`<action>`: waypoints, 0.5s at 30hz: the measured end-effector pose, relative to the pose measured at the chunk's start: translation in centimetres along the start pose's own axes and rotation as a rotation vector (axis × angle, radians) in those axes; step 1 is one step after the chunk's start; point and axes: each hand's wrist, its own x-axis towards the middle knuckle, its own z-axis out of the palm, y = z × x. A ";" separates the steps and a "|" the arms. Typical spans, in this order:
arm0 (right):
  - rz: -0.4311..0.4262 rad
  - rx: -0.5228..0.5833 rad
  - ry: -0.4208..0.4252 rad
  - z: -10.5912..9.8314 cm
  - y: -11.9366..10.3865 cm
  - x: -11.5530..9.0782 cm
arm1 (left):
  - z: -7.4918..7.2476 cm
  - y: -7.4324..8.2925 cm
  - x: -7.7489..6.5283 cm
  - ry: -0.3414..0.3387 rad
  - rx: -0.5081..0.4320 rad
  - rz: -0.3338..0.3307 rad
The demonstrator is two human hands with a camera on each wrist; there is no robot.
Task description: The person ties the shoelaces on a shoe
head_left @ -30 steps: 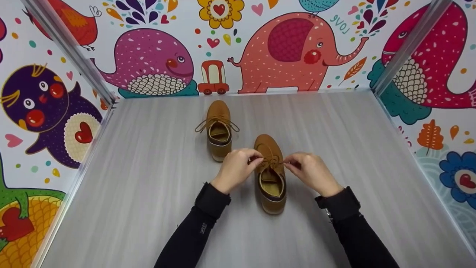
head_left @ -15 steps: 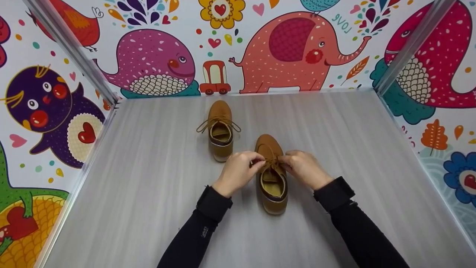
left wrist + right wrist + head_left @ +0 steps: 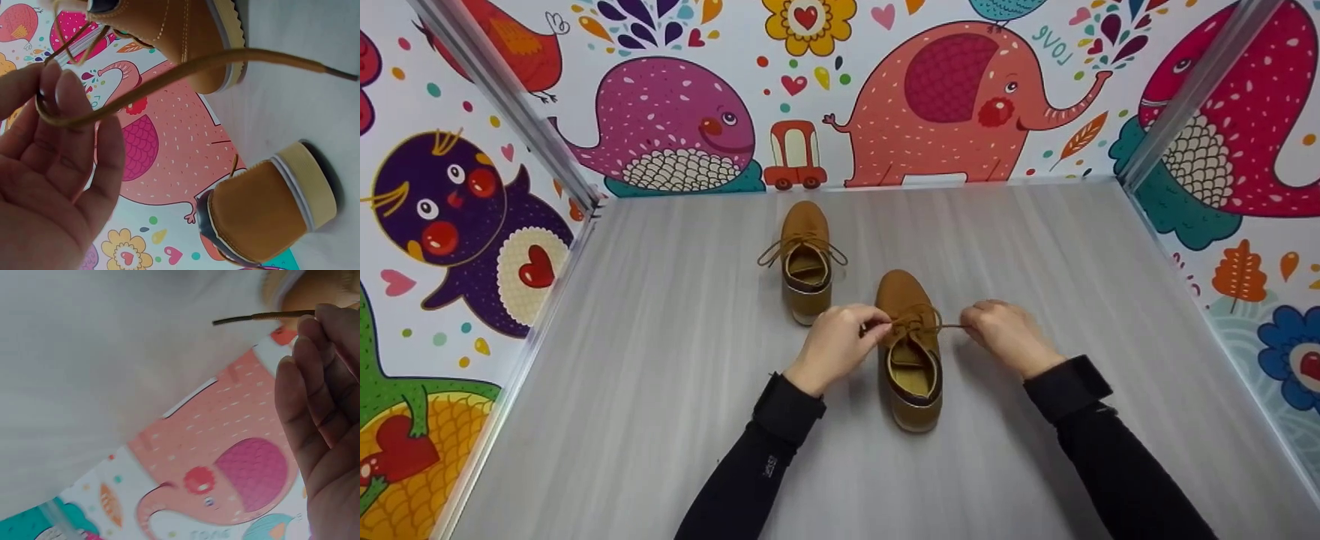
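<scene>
1. Lace belongs to the near shoe, and it lies across the front of this shoe, between the two hands. At the shoe's right side it makes a small curve outwards.

2. Left hand is at the left side of the near shoe. Its thumb and forefinger are pressed together upon the lace (the left wrist view shows this well), and from them a long piece runs free, finishing in a dark tip.

3. Right hand is apart from the shoe, on its right. Thumb and forefinger are clamped on another part of the lace, which goes nearly straight from the shoe to the fingers; the other tip stands out past them.

4. Near shoe is brown, upright on the grey surface, with its toe directed away from the person.

5. Far shoe, of the same kind, stands also upright, further ahead and to the left. Its bow has loops going out to both sides.

6. Behind is a white wall with drawings (an elephant and a whale among them). Both arms wear black sleeves.
</scene>
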 end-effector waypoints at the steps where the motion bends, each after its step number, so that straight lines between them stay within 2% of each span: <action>1: 0.018 -0.012 -0.008 -0.3 0.6 -0.5 | 0.0 0.0 0.0 0.000 -0.001 0.000; 6: 0.152 -0.051 -0.026 -1.7 3.3 -2.6 | 0.0 -0.1 -0.1 -0.008 -0.004 -0.003; 9: 0.238 -0.063 -0.048 -2.6 3.8 -3.3 | 0.0 -0.2 -0.2 -0.013 -0.003 -0.006; 12: 0.265 -0.042 -0.052 -2.8 2.9 -3.1 | -0.1 -0.3 -0.3 -0.019 0.003 -0.014; 15: 0.203 0.015 -0.032 -2.3 0.7 -2.1 | -0.2 -0.4 -0.3 -0.023 0.016 -0.022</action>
